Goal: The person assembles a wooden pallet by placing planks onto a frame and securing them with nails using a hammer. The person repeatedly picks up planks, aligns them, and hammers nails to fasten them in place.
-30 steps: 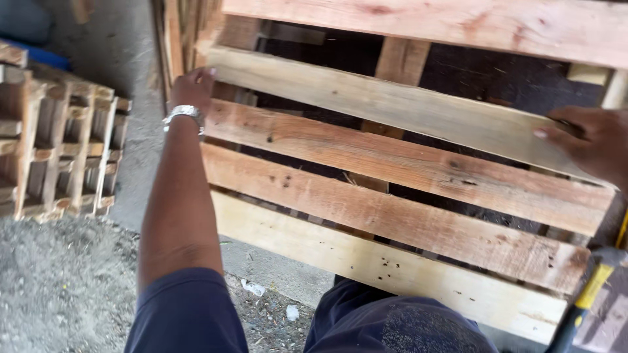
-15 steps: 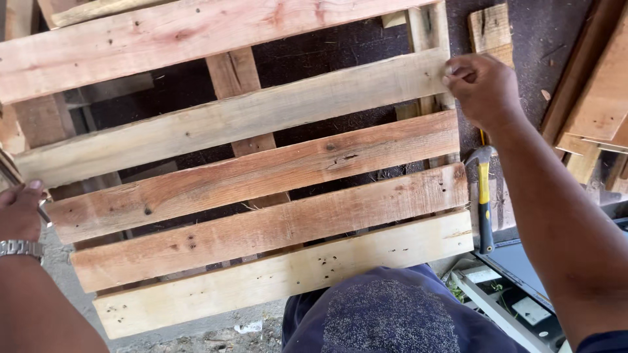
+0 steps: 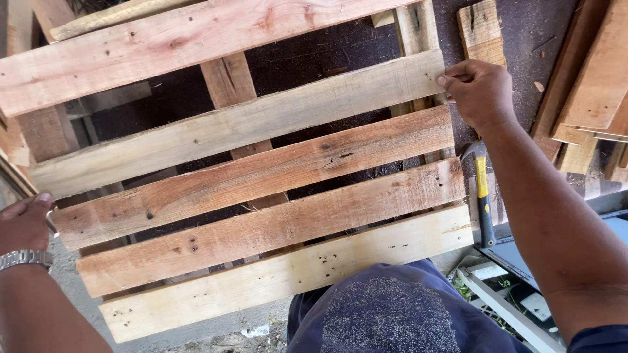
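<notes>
A wooden pallet of several pale slats fills the middle of the view, tilted slightly. My left hand, with a metal watch on the wrist, grips the pallet's left edge. At the right end of the second slat, my right hand pinches the slat's corner with thumb and fingers. A hammer with a yellow and black handle lies just under my right forearm, beside the pallet's right edge.
Loose boards are stacked at the right. A short wood block lies above my right hand. My knee in dark blue trousers is below the pallet. A grey metal frame sits at the lower right.
The view swung right from the pallet's left end to its whole face. My right hand slid a little lower on the right end of the slat. My left hand stays on the left edge.
</notes>
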